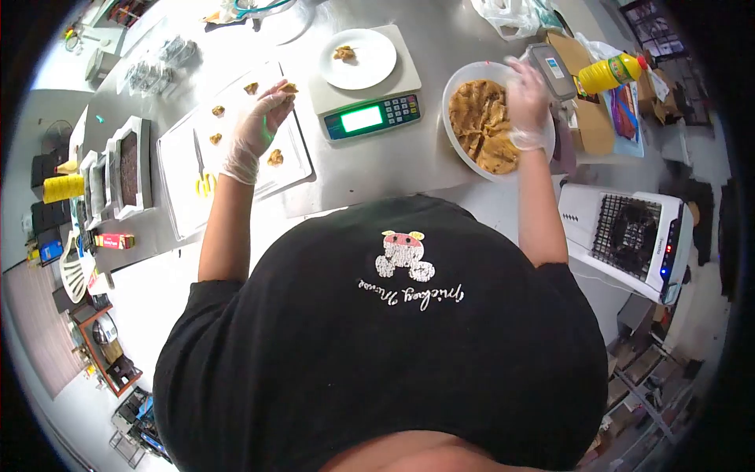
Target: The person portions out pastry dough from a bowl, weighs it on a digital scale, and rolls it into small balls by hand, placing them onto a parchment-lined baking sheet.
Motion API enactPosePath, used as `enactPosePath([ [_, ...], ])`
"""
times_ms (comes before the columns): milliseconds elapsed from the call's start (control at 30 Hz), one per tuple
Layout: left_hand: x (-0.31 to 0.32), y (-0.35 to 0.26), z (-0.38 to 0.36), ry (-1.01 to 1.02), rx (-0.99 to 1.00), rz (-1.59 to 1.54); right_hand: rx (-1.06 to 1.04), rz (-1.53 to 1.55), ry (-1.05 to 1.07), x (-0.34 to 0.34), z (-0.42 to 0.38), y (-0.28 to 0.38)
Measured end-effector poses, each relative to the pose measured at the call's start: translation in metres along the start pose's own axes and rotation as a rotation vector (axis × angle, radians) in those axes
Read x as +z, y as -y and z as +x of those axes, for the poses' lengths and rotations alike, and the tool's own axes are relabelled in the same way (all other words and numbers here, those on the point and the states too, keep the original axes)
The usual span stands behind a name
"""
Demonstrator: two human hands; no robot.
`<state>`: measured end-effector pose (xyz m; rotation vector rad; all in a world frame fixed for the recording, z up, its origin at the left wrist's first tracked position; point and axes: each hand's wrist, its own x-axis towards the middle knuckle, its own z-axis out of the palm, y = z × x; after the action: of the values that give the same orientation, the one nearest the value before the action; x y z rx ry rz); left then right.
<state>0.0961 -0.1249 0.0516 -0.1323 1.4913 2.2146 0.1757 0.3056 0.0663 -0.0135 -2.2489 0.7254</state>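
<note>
My left hand [263, 126], in a clear glove, pinches a small brown dough piece [289, 88] above the lined tray [177, 149]. Several similar lumps [275, 157] lie on that tray, along with yellow-handled scissors [205, 184]. On the right, my gloved right hand [528, 98] is blurred over the edge of a white bowl [454, 149] of brown dough [484, 118]; its fingers are not clear. Between my hands, a white plate [377, 59] with one lump [344, 53] rests on a digital scale [370, 118] with a lit green display.
A yellow bottle [609, 75], a grey-lidded container [550, 69] and a cardboard box [590, 126] are at the right. Plastic bags [511, 17] lie behind the bowl. Clear packages [157, 71] and dark-filled trays [130, 169] stand at the left.
</note>
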Motion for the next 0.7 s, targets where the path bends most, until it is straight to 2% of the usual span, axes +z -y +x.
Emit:
enactPosePath([
  [133, -0.018, 0.013, -0.019, -0.109, -0.014, -0.116, -0.081, 0.189, 0.306, 0.086, 0.019, 0.045],
  [200, -0.029, 0.017, -0.028, -0.126, 0.003, -0.103, -0.154, 0.037, 0.470, 0.132, 0.020, 0.065],
  [233, -0.037, 0.019, -0.032, -0.126, -0.013, -0.112, -0.167, 0.040, 0.475, 0.154, 0.022, 0.070],
  [300, -0.048, 0.022, -0.041, -0.139, -0.037, -0.134, -0.300, -0.084, 0.645, 0.194, 0.024, 0.075],
  [333, -0.054, 0.023, -0.046, -0.148, -0.029, -0.142, -0.313, -0.080, 0.649, 0.209, 0.025, 0.076],
  [400, -0.063, 0.025, -0.058, -0.192, -0.020, -0.162, -0.540, -0.079, 0.549, 0.232, 0.026, 0.083],
  [533, -0.089, 0.026, -0.084, -0.268, -0.035, -0.162, -0.501, -0.095, 0.709, 0.257, 0.027, 0.075],
  [633, -0.113, 0.027, -0.101, -0.325, -0.026, -0.205, -0.448, -0.085, 0.716, 0.263, 0.028, 0.074],
  [700, -0.129, 0.027, -0.113, -0.363, -0.024, -0.240, -0.325, -0.046, 0.704, 0.261, 0.033, 0.081],
])
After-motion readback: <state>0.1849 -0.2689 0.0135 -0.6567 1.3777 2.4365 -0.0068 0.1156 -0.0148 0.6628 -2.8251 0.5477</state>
